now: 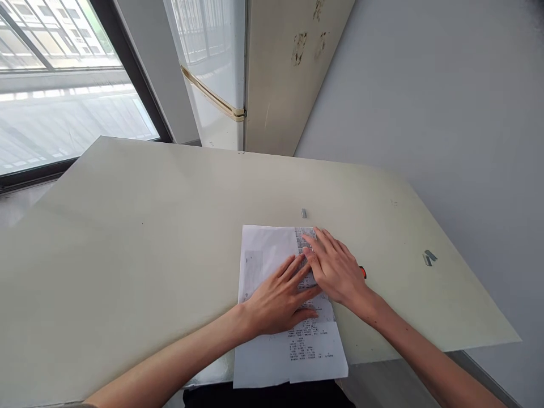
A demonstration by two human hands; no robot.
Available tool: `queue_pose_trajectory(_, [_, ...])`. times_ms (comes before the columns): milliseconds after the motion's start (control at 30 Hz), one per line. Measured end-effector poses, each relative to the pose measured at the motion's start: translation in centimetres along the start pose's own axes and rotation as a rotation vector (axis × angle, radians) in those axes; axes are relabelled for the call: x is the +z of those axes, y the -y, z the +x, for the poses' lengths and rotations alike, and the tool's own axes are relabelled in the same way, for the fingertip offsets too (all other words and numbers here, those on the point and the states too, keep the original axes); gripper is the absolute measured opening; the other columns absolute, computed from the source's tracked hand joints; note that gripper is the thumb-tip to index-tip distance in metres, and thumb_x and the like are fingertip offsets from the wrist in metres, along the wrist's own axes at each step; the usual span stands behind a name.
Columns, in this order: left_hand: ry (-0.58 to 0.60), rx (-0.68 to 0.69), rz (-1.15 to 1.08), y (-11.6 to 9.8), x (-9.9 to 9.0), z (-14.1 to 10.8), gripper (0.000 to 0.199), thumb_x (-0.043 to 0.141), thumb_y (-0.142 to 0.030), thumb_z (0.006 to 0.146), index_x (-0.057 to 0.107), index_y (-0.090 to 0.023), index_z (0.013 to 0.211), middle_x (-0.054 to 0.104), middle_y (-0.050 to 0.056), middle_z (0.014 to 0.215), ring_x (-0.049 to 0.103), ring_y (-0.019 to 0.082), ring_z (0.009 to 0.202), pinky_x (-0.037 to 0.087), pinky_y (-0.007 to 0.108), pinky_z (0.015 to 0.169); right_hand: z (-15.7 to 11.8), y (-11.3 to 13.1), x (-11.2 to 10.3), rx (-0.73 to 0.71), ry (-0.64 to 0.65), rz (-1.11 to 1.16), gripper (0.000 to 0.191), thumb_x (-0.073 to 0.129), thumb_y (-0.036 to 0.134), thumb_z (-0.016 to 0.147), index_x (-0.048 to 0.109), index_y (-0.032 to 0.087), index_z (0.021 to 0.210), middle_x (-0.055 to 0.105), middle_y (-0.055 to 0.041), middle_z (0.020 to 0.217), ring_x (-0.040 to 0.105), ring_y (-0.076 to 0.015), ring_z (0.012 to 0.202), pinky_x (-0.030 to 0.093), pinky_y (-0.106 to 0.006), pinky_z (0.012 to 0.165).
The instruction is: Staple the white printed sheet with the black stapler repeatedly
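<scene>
Sheets of white paper with printed text lie at the table's front edge, their lower part reaching past it. My left hand rests flat on the paper with its fingers spread. My right hand lies over the paper's right side, fingers stretched out, its thumb near the left fingertips. Part of the printed area is hidden beneath both hands. A small red and black object peeks out beside the right hand; the rest of it is covered.
The pale table spreads all around the paper. Beyond the paper's top edge is a small grey piece; more grey pieces lie to the right. A fridge stands behind the table, a window at the left, a wall at the right.
</scene>
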State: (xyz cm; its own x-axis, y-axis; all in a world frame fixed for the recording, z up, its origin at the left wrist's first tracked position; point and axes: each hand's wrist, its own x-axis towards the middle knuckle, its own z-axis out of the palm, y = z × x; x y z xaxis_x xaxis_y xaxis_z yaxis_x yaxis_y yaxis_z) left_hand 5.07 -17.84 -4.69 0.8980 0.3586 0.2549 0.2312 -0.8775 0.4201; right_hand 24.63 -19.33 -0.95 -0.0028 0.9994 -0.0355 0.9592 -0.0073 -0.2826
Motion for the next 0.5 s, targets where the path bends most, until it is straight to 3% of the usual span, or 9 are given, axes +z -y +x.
queue_pose_trajectory(267, [-0.031, -0.002, -0.038, 0.2, 0.5, -0.2, 0.048, 0.054, -0.051, 0.107, 0.061, -0.020, 0.142, 0.033, 0.013, 0.172, 0.009, 0.034, 0.164, 0.020, 0.057, 0.134, 0.4, 0.6, 1.9, -0.056, -0.075, -0.071, 0.054, 0.032, 0.044, 0.110, 0.052, 0.027, 0.157, 0.041, -0.0115, 0.170, 0.034, -0.0446, 0.156, 0.031, -0.072, 0.120])
queue_pose_trajectory(400, [-0.015, 0.013, -0.038, 0.3, 0.4, -0.2, 0.050, 0.056, -0.050, 0.106, 0.059, -0.020, 0.146, 0.031, 0.014, 0.173, 0.008, 0.035, 0.164, 0.020, 0.057, 0.134, 0.3, 0.7, 1.4, -0.070, -0.083, -0.076, 0.055, 0.031, 0.044, 0.110, 0.051, 0.027, 0.159, 0.043, -0.0110, 0.168, 0.038, -0.0400, 0.155, 0.036, -0.065, 0.120])
queue_pose_trajectory(500, [-0.009, 0.014, -0.028, 0.3, 0.3, -0.5, 0.057, 0.059, -0.049, 0.105, 0.051, -0.022, 0.155, 0.021, 0.013, 0.176, 0.009, 0.036, 0.164, 0.021, 0.057, 0.133, -0.1, 0.2, 0.5, -0.043, -0.116, 0.049, 0.053, 0.031, 0.048, 0.111, 0.052, 0.030, 0.156, 0.049, -0.0080, 0.165, 0.046, -0.0336, 0.151, 0.042, -0.059, 0.119])
